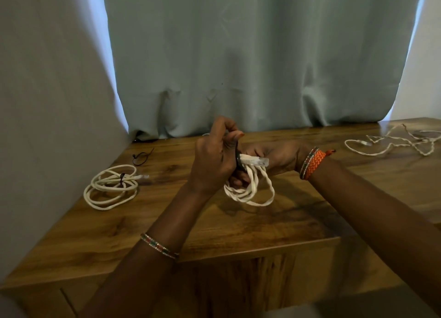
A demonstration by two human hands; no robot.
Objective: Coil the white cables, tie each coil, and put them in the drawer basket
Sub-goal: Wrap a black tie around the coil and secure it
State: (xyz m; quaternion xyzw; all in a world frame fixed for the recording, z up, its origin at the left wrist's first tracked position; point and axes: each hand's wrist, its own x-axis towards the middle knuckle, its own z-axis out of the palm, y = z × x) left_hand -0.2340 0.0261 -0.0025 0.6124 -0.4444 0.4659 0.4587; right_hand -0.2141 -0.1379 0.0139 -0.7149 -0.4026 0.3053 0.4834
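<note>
left hand [212, 160]: I'm pinching a black tie [238, 156] on my coil [248, 186]
right hand [279, 159]: I'm gripping that coil mid-table
tied coil [112, 189]: lying near left edge
loose cable [393, 142]: lying at far right corner

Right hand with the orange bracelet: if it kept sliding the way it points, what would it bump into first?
The right hand points left, across the table, holding the white coiled cable. Going straight on, it would probably meet the left hand first, which pinches a black tie at the coil; depth is hard to judge.
</note>
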